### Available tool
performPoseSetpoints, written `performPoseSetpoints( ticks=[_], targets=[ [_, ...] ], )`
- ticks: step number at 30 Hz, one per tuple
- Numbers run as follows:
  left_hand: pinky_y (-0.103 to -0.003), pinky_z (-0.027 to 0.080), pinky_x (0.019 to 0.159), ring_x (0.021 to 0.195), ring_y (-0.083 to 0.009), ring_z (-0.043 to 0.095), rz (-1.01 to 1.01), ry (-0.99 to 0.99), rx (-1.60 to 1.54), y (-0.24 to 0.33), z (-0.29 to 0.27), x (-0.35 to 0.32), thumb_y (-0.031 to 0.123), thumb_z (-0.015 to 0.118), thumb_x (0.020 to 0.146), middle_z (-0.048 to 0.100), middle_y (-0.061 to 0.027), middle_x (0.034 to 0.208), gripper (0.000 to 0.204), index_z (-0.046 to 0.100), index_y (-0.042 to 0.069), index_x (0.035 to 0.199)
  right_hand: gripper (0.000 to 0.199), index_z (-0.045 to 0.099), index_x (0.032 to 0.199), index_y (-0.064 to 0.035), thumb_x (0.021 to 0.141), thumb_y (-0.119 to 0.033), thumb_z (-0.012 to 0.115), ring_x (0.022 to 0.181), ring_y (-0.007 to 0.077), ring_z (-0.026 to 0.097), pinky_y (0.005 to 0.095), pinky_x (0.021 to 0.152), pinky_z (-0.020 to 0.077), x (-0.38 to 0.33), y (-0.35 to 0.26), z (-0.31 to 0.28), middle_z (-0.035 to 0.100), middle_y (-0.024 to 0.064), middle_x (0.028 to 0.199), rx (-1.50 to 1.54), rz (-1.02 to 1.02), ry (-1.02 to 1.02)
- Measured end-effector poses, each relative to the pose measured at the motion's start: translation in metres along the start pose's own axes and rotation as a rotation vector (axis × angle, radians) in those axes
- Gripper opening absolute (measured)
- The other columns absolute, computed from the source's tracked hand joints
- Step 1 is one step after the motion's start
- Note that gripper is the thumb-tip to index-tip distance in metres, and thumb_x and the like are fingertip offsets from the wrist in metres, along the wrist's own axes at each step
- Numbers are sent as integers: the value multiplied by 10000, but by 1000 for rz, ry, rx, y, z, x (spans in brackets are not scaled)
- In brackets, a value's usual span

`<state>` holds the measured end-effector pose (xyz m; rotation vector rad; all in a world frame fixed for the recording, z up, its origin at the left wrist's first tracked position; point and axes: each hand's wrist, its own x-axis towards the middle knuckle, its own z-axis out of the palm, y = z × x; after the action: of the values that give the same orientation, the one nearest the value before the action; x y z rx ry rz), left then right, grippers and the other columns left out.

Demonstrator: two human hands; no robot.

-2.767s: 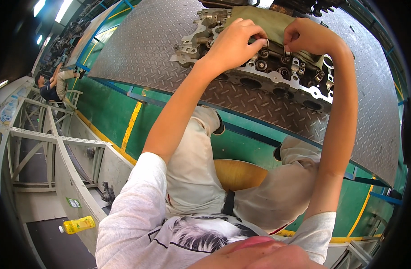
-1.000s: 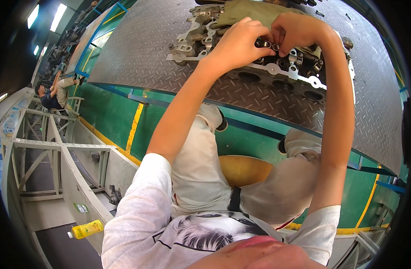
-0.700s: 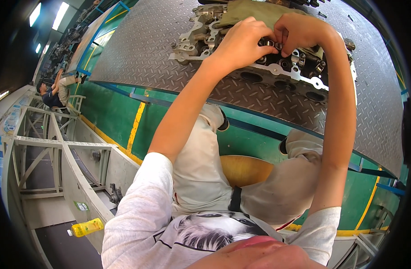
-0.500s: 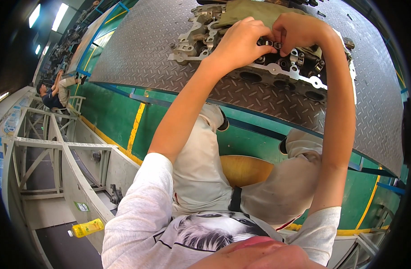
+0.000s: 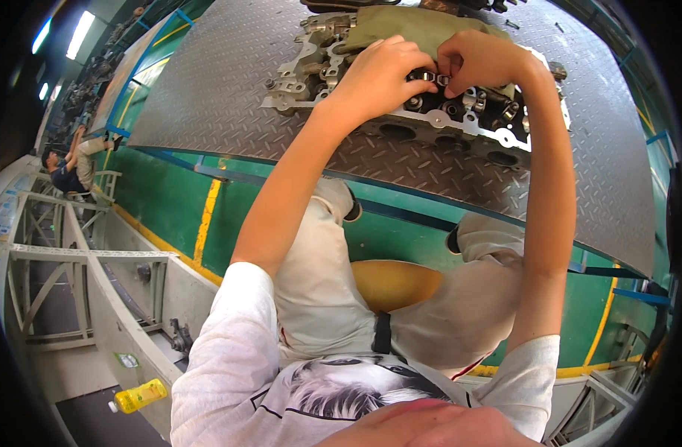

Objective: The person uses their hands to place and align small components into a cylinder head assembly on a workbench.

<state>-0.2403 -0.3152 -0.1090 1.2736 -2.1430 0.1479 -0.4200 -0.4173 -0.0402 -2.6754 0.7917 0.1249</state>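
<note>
An engine cylinder head (image 5: 439,119) of bare grey metal lies on the table in front of me. Its dark inner bay holds several small roller rocker arms (image 5: 509,112). My left hand (image 5: 382,78) reaches in from the left, thumb and fingers closed at a shiny rocker arm (image 5: 434,77). From the right, my right hand (image 5: 481,65) bends down with its fingertips pinched at the other end of the same small part. The fingers partly cover it, so its full shape is hidden.
An olive cloth (image 5: 423,26) lies over the far side of the cylinder head. The steel tread-plate table (image 5: 207,97) has small bolts (image 5: 512,24) at the back. A yellow bottle (image 5: 138,395) stands out at lower left, near grey metal framing (image 5: 91,253). Another person (image 5: 67,173) sits far left.
The whole view has shifted slightly, so everything appears a little further left. Both hands stay at the same spot on the cylinder head, with only small finger movement.
</note>
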Motion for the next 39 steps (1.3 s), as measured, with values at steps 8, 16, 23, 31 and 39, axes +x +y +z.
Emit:
performPoseSetpoints(
  ticks=[8, 16, 23, 31, 39],
  targets=[
    [-390, 484, 844, 973, -273, 583, -17, 3, -57, -8, 2, -2, 235, 782, 815, 642, -67, 921, 258, 703, 62, 988, 221, 666, 925, 1, 758, -109, 760, 727, 214, 591, 339, 671, 486, -21, 7, 37, 632, 104, 791, 189, -115, 312],
    [-381, 485, 870, 1001, -270, 578, -16, -41, -152, -12, 3, -3, 232, 764, 833, 633, -69, 948, 248, 698, 59, 998, 272, 720, 1013, -20, 779, -128, 806, 890, 300, 623, 383, 793, 503, -32, 0, 72, 639, 111, 935, 165, -68, 590],
    [-382, 485, 874, 1007, -268, 576, -3, -33, -136, -15, 7, -6, 249, 734, 869, 619, -71, 958, 238, 694, 73, 1024, 277, 739, 1022, -18, 783, -137, 814, 897, 296, 625, 374, 804, 505, -35, -2, 72, 657, 114, 949, 118, -96, 641],
    [-390, 482, 863, 1005, -262, 576, -16, 4, -77, -11, 13, -6, 287, 742, 867, 613, -71, 954, 277, 704, 94, 1062, 269, 728, 1036, 2, 811, -129, 799, 891, 267, 632, 351, 773, 513, -36, -5, 72, 665, 111, 947, 122, -82, 663],
    [-405, 495, 860, 1019, -271, 590, -116, 78, -45, -3, 18, -10, 267, 759, 848, 623, -80, 946, 265, 724, 84, 1036, 248, 725, 1022, -10, 798, -93, 791, 868, 276, 644, 358, 779, 516, -33, -9, 74, 660, 117, 930, 107, -114, 697]
  ],
)
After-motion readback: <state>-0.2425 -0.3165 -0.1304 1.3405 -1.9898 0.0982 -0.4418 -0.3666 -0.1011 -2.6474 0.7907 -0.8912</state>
